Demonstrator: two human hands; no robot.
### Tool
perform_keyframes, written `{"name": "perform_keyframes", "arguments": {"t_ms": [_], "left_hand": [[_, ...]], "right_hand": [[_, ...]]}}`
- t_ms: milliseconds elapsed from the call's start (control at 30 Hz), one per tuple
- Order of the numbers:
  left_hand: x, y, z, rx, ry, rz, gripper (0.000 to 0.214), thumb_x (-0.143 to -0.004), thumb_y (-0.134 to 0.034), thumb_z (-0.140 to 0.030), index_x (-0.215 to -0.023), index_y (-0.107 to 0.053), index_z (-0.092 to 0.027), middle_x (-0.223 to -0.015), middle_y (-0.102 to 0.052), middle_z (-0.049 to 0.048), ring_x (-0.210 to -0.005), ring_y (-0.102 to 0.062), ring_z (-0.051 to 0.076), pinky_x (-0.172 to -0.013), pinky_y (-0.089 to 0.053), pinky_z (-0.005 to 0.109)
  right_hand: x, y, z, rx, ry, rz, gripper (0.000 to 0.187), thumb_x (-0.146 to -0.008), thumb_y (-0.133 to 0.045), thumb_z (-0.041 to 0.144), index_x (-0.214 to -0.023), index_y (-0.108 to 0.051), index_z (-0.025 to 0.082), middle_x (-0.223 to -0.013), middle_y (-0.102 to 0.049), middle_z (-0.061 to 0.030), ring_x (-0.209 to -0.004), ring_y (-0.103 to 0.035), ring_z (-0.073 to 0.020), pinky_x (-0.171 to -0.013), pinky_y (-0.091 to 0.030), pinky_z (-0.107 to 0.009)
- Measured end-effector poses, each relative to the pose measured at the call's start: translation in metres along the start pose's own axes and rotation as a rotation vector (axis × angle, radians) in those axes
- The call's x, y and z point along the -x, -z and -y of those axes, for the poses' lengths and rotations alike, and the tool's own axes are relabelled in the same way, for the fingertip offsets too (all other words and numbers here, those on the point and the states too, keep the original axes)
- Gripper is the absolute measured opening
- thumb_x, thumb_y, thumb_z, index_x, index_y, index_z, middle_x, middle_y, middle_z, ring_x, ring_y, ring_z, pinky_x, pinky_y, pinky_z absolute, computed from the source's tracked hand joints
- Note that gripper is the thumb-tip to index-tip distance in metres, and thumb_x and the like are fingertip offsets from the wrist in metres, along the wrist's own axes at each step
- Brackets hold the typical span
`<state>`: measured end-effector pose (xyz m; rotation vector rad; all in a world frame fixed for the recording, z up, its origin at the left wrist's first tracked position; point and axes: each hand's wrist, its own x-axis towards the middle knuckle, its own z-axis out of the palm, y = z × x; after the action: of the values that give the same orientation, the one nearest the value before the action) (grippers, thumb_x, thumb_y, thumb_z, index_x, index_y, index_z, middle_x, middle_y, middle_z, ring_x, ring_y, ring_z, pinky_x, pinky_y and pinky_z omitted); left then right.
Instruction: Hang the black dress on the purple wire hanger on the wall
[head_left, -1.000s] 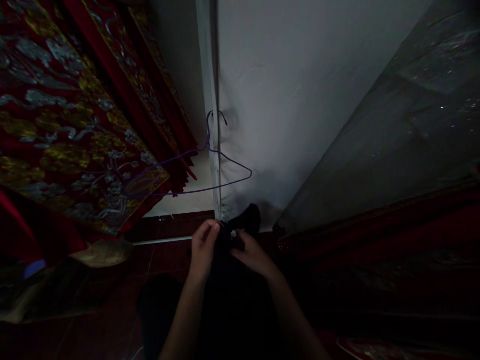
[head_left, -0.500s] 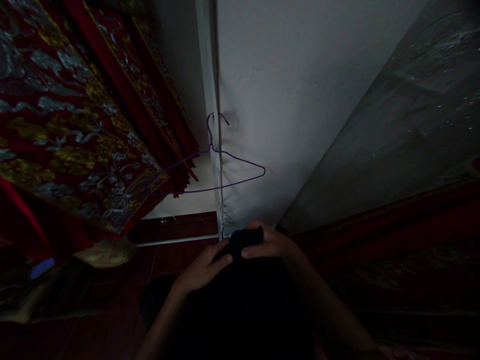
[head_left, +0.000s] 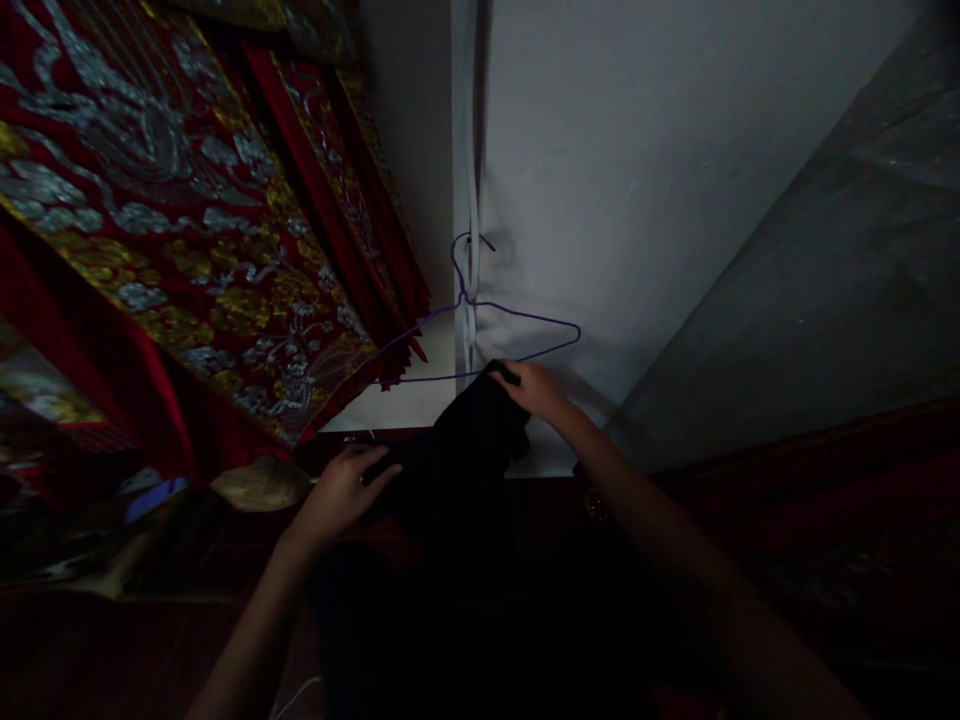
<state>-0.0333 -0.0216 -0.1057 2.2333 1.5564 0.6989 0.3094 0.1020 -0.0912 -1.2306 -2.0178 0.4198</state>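
Observation:
A black garment [head_left: 457, 450] hangs between my hands in dim light. My right hand [head_left: 534, 388] is closed on its upper edge and holds it up just below the bottom wire of a purple wire hanger [head_left: 517, 320]. The hanger hangs from a hook on a white upright post [head_left: 471, 150] by the wall. Lower and to the left, my left hand [head_left: 346, 490] grips the garment's other edge with the fingers curled over the cloth.
Red garments embroidered in gold and silver [head_left: 172, 230] hang close on the left. A white wall [head_left: 637, 150] is ahead, and a grey plastic-covered garment [head_left: 825, 280] slopes on the right. The floor [head_left: 90, 640] is dark red tile.
Both hands have spread apart and risen. The right hand has lifted the black garment up to the hanger's bottom wire; the left hand has moved left along the cloth. The view has shifted right.

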Motion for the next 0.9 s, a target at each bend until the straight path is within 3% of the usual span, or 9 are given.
{"name": "perform_keyframes", "arguments": {"t_ms": [167, 233, 300, 433, 500, 600, 700, 800, 900], "left_hand": [[-0.015, 0.022, 0.020, -0.073, 0.165, 0.355, 0.031, -0.091, -0.048, -0.036, -0.073, -0.069, -0.020, -0.076, -0.074, 0.0069, -0.072, -0.069, 0.025, -0.069, -0.049, 0.033], [-0.022, 0.031, 0.020, -0.042, 0.125, 0.293, 0.029, -0.092, -0.046, -0.036, -0.086, -0.070, -0.021, -0.094, -0.077, 0.0080, -0.085, -0.071, 0.026, -0.079, -0.052, 0.035], [-0.031, 0.039, 0.013, -0.004, 0.033, 0.118, 0.031, -0.093, -0.043, -0.037, -0.101, -0.069, -0.022, -0.122, -0.072, 0.0102, -0.109, -0.068, 0.027, -0.097, -0.050, 0.039], [-0.055, 0.049, -0.013, 0.013, -0.089, -0.175, 0.027, -0.094, -0.042, -0.034, -0.099, -0.064, -0.019, -0.150, -0.052, 0.0138, -0.139, -0.049, 0.030, -0.116, -0.037, 0.045], [-0.070, 0.049, -0.025, 0.064, -0.118, -0.217, 0.024, -0.093, -0.044, -0.030, -0.100, -0.064, -0.019, -0.149, -0.053, 0.0138, -0.141, -0.047, 0.029, -0.117, -0.036, 0.046], [-0.090, 0.048, -0.036, 0.210, -0.146, -0.270, 0.029, -0.090, -0.048, -0.025, -0.115, -0.061, -0.018, -0.133, -0.066, 0.0123, -0.130, -0.058, 0.026, -0.113, -0.042, 0.043], [-0.102, 0.050, -0.039, 0.232, -0.149, -0.249, 0.040, -0.087, -0.052, -0.023, -0.126, -0.061, -0.016, -0.116, -0.074, 0.0097, -0.113, -0.068, 0.025, -0.108, -0.047, 0.043], [-0.103, 0.060, -0.040, 0.141, -0.149, -0.201, 0.037, -0.088, -0.051, -0.026, -0.119, -0.069, -0.018, -0.111, -0.076, 0.0076, -0.108, -0.069, 0.026, -0.107, -0.048, 0.042], [-0.102, 0.068, -0.042, 0.077, -0.128, -0.207, 0.036, -0.088, -0.052, -0.030, -0.117, -0.071, -0.020, -0.111, -0.076, 0.0069, -0.102, -0.070, 0.027, -0.099, -0.052, 0.041]], "right_hand": [[0.019, 0.027, 0.002, -0.081, 0.062, 0.110, 0.031, -0.095, -0.054, 0.042, -0.105, -0.076, 0.023, -0.104, -0.078, -0.0047, -0.095, -0.073, -0.0242, -0.088, -0.055, -0.036], [0.025, 0.039, 0.009, -0.081, 0.080, 0.143, 0.030, -0.096, -0.054, 0.041, -0.105, -0.077, 0.024, -0.104, -0.078, -0.0039, -0.095, -0.073, -0.0232, -0.088, -0.055, -0.034], [0.029, 0.049, 0.016, -0.063, 0.085, 0.154, 0.029, -0.096, -0.054, 0.040, -0.106, -0.077, 0.025, -0.104, -0.078, -0.0039, -0.095, -0.073, -0.0229, -0.088, -0.055, -0.033], [0.031, 0.059, 0.028, -0.093, 0.057, 0.143, 0.029, -0.094, -0.057, 0.041, -0.104, -0.077, 0.022, -0.102, -0.078, -0.0050, -0.096, -0.073, -0.0235, -0.087, -0.054, -0.034], [0.033, 0.061, 0.034, -0.145, 0.052, 0.147, 0.030, -0.094, -0.057, 0.041, -0.101, -0.076, 0.020, -0.100, -0.078, -0.0062, -0.096, -0.072, -0.0238, -0.088, -0.054, -0.036], [0.041, 0.063, 0.042, -0.207, 0.081, 0.214, 0.026, -0.092, -0.062, 0.038, -0.107, -0.073, 0.020, -0.105, -0.076, -0.0067, -0.101, -0.070, -0.0235, -0.092, -0.053, -0.037], [0.050, 0.071, 0.041, -0.150, 0.075, 0.239, 0.049, -0.085, -0.071, 0.029, -0.132, -0.062, 0.026, -0.125, -0.070, -0.0076, -0.109, -0.068, -0.0250, -0.096, -0.052, -0.040], [0.052, 0.086, 0.025, -0.041, -0.021, 0.077, 0.082, -0.080, -0.074, 0.027, -0.154, -0.039, 0.026, -0.130, -0.067, -0.0124, -0.103, -0.070, -0.0273, -0.092, -0.054, -0.041], [0.040, 0.103, 0.002, 0.026, -0.088, -0.176, 0.090, -0.077, -0.077, 0.031, -0.156, -0.035, 0.018, -0.133, -0.064, -0.0172, -0.109, -0.068, -0.0311, -0.095, -0.053, -0.045]]}}
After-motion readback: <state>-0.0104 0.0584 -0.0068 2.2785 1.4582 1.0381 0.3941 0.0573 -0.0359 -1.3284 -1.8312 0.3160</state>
